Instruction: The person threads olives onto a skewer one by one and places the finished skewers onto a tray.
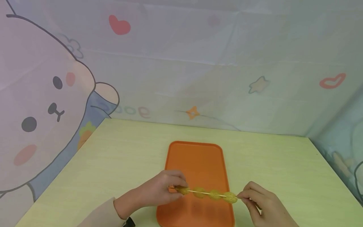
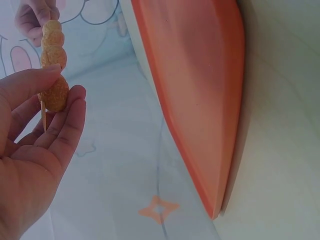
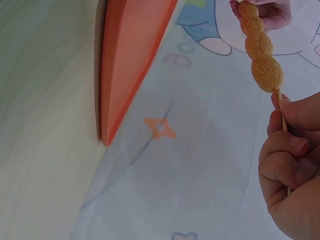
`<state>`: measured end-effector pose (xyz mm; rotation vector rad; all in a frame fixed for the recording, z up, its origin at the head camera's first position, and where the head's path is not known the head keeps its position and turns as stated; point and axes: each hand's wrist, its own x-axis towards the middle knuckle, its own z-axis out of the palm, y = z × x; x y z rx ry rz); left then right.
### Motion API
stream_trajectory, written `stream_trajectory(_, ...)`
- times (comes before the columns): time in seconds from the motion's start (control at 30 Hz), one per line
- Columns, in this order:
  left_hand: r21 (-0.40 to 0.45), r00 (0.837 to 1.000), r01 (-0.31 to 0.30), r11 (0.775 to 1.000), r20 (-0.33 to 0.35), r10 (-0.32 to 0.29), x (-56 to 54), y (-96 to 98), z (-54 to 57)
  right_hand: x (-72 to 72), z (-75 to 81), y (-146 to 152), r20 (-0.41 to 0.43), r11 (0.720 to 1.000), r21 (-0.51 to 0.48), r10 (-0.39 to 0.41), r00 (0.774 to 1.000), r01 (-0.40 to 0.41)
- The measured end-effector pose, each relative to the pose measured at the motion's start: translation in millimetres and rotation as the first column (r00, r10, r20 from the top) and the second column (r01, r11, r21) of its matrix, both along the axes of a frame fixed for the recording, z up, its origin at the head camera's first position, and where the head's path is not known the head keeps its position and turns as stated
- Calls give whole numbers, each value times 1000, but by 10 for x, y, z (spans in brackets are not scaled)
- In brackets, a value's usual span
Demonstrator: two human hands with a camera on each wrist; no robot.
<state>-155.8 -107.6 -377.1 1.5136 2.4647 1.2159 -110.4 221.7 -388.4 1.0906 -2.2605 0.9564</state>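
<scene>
A skewer of several round, golden-brown balls (image 1: 214,194) on a thin wooden stick is held level between my two hands, above an orange tray (image 1: 195,157). My left hand (image 1: 163,187) pinches the ball at the left end between thumb and fingers; in the left wrist view the stick's tip (image 2: 44,117) pokes out past that ball. At the other end, my right hand (image 1: 263,201) grips the bare stick, with thumb and curled fingers round it in the right wrist view. The balls look wrinkled there, the largest one (image 3: 267,73) nearest the right hand.
The tray lies lengthwise on a pale yellow-green table (image 1: 269,164). Behind the table hangs a cloth backdrop (image 1: 198,78) with a cartoon bear, hearts and stars. A dark cable (image 1: 358,179) shows at the far right edge.
</scene>
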Motion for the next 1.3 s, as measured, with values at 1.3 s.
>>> stream_trajectory(1.3, 122, 867, -493, 861, 157, 474, -67, -190, -123, -610, 191, -55, -5, 980, 100, -173, 985, 172)
